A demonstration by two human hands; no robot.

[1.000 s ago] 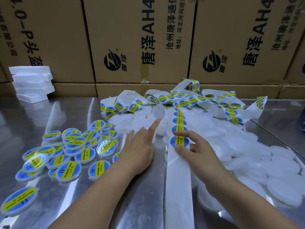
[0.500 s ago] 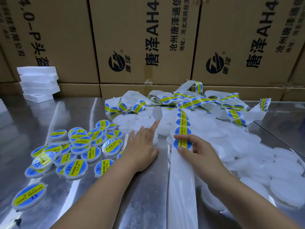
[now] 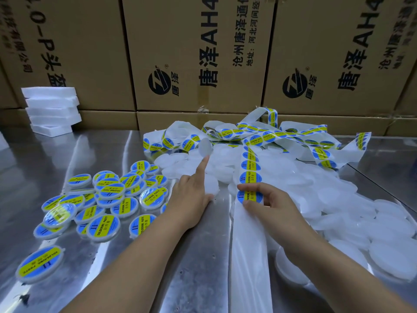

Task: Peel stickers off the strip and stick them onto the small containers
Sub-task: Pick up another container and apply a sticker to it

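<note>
A white backing strip (image 3: pixel 248 256) runs up the steel table from the near edge, carrying round blue-and-yellow stickers, and ends in a tangled heap (image 3: pixel 268 136) at the back. My right hand (image 3: pixel 270 206) pinches the nearest sticker (image 3: pixel 250 196) between thumb and forefinger. My left hand (image 3: pixel 189 199) lies palm down left of the strip. Its thumb and fingers close around a plain white container (image 3: pixel 212 186), and the forefinger points forward. Several labelled containers (image 3: pixel 108 195) are piled to the left. Plain white ones (image 3: pixel 338 199) are heaped to the right.
Large printed cardboard boxes (image 3: pixel 191 53) wall off the back of the steel table (image 3: pixel 198 267). A stack of white foam blocks (image 3: pixel 52 109) stands at the back left. One labelled container (image 3: pixel 38 264) lies alone near the front left edge.
My right thumb and forefinger have closed tighter on the nearest sticker. The left hand has stayed on the plain container. The view has shifted slightly.
</note>
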